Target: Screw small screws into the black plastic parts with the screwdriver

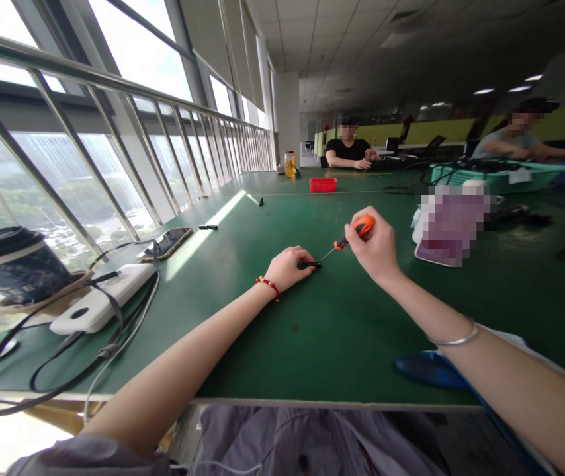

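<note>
My right hand (374, 248) is closed around the orange and black handle of a screwdriver (360, 227). Its thin metal shaft slants down to the left, and the tip meets a small black part (313, 264) on the green table (342, 344). My left hand (290, 268) pinches that part between thumb and fingers and rests on the tabletop. The fingers cover much of the part, so its exact kind cannot be made out. Two more small black pieces lie farther off: a flat strip (208, 227) and a little upright one (261, 201).
At left are a phone (166, 243), a white power strip (104, 297) with looping cables and a lidded cup (17, 264). A red tray (323, 184) and a jar (290, 164) stand at the back. A green basket (505, 177) is right; two people sit across.
</note>
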### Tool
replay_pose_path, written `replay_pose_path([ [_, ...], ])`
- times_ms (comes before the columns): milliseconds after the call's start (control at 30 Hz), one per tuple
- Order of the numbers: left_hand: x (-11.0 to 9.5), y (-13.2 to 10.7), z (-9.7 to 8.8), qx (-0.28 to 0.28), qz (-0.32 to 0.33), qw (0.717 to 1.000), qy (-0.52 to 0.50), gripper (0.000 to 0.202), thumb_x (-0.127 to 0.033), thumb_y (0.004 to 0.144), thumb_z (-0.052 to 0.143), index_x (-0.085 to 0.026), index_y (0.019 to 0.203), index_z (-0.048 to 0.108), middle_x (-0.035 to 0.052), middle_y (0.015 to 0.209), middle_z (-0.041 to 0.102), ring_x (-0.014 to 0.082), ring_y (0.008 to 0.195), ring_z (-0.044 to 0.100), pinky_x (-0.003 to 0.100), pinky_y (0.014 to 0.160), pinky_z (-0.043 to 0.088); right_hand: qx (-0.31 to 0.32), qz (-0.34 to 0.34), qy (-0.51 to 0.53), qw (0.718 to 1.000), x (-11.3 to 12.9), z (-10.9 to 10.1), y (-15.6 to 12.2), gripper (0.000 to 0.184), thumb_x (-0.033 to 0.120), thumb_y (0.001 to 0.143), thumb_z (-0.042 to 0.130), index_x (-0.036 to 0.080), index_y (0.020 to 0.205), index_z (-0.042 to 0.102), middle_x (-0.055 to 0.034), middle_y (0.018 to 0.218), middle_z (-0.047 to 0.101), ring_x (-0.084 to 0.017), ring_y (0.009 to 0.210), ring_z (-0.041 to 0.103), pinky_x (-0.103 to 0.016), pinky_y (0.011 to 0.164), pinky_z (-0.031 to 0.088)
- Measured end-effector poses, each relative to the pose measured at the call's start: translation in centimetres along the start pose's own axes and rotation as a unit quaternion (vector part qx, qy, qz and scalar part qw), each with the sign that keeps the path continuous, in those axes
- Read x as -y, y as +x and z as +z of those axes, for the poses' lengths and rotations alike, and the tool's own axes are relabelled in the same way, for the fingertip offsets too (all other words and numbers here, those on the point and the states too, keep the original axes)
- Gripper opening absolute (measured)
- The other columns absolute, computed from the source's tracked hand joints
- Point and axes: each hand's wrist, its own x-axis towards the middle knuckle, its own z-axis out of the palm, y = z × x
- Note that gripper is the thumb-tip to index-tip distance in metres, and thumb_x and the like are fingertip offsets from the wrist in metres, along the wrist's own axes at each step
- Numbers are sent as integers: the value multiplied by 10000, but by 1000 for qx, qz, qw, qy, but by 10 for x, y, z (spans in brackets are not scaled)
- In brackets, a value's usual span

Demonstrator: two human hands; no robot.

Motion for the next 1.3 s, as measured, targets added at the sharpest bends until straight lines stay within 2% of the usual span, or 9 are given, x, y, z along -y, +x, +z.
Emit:
replay_pose_path([
  [333, -1, 0, -1, 2, 0, 1000, 3, 148, -297, 762, 585, -208, 845, 669, 16, 898, 642, 178, 878, 581, 291, 773, 469, 11, 7, -8, 1000, -2, 1, 0, 157, 286, 743, 566, 226, 694, 430, 20, 664, 465, -130, 575, 449, -268, 556, 381],
  [600, -2, -1, -2, 4, 13, 1000, 8, 140, -289, 768, 574, -211, 842, 665, 14, 896, 641, 170, 862, 583, 274, 741, 470, -13, 51, -22, 998, -6, 1, 2, 192, 296, 729, 595, 226, 667, 427, 42, 592, 419, -114, 501, 415, -266, 500, 357],
  [767, -1, -1, -2, 6, 18, 1000, 3, 143, -291, 770, 570, -210, 839, 665, 13, 888, 641, 166, 854, 581, 263, 715, 466, -4, 50, 13, 999, -6, 1, 3, 196, 306, 730, 608, 223, 653, 449, 25, 624, 479, -117, 528, 450, -262, 503, 382],
  [900, -1, -1, -2, 8, 19, 1000, -4, 148, -294, 770, 574, -207, 843, 670, 14, 880, 639, 161, 839, 584, 253, 699, 467, -2, 57, 1, 998, -6, 1, 3, 153, 298, 727, 600, 224, 683, 473, 13, 660, 513, -127, 543, 483, -273, 520, 410],
  [1000, 0, 0, -3, 9, 18, 1000, -8, 148, -293, 768, 578, -206, 844, 672, 15, 878, 637, 157, 835, 586, 250, 703, 470, -10, 66, -28, 997, -8, 1, 2, 138, 287, 713, 597, 226, 783, 496, 12, 691, 531, -133, 532, 502, -284, 520, 418],
  [1167, 1, 0, -2, 12, 19, 1000, -17, 156, -298, 765, 577, -204, 847, 672, 17, 879, 633, 155, 823, 585, 253, 700, 473, 7, 35, -73, 997, -8, -2, 0, 277, 264, 709, 567, 234, 968, 472, 31, 655, 536, -146, 501, 515, -279, 496, 401],
  [1300, 0, 1, -3, 17, 22, 1000, -15, 150, -276, 753, 577, -196, 845, 665, 19, 872, 631, 159, 829, 584, 261, 719, 479, 27, -9, -115, 993, -4, -4, 0, 219, 355, 744, 574, 236, 909, 491, 46, 558, 501, -146, 472, 502, -258, 467, 364],
])
